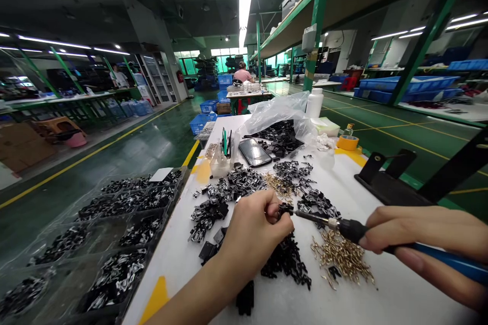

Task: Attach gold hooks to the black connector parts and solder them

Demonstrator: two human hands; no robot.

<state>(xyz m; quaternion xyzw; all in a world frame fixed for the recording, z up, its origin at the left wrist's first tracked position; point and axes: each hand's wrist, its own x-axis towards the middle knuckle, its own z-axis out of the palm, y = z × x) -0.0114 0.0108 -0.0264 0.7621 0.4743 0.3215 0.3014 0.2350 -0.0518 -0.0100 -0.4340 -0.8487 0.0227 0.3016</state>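
Several compartments of a clear plastic tray (168,213) are sitting along the left edge of a white workbench (183,284), holding heaps of black-and-silver parts (114,277). More of these parts are lying loose on the bench just beside the tray. The left hand (251,236) is coming in from the lower left, its fingertips (272,208) pinching a small black part (285,209) above the bench. The two hands are close together but not touching. The right hand (423,244) is reaching in from the right edge, clamped around a blue-handled soldering iron (354,230), and its metal tip is meeting the small part. Below the hands, a pile of black plastic pieces (285,264) is spreading across the bench, with a heap of brass pins (341,259) lying just to its right. Farther back, a smartphone (254,152) is lying near a clear plastic bag (280,114), a white bottle (314,103) is standing behind the bag, and a roll of yellow tape (347,142) is sitting to the right, near a black metal stand (385,183).
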